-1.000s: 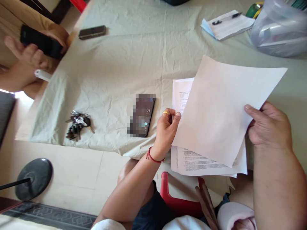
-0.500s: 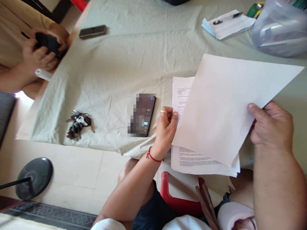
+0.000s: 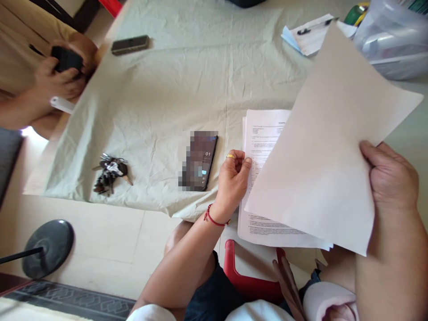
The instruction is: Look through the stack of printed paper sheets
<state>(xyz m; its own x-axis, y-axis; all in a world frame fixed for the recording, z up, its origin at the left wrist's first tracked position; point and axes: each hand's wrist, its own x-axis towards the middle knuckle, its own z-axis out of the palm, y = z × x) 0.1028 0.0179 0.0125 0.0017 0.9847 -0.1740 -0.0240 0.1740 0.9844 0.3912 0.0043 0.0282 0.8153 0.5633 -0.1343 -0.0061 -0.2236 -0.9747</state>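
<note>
My right hand [image 3: 389, 178] pinches a blank white sheet [image 3: 327, 147] by its right edge and holds it lifted and tilted above a stack of printed pages [image 3: 264, 147]. The stack lies at the near edge of the cloth-covered table [image 3: 187, 89]. My left hand [image 3: 233, 180], with a gold ring and a red wrist thread, has its fingers curled at the stack's left edge, touching the top page. A dark phone [image 3: 199, 160] lies just left of that hand.
A bunch of keys [image 3: 109, 174] lies near the table's front left. A dark flat case [image 3: 129, 44] sits far left. Another person's hands [image 3: 55, 78] hold a black phone at left. Papers with a pen [image 3: 310, 33] and a clear plastic tub [image 3: 391, 40] stand at back right.
My right hand has swung the blank sheet up and to the right, uncovering more of the printed top page. The other person's hands drew the black phone closer together.
</note>
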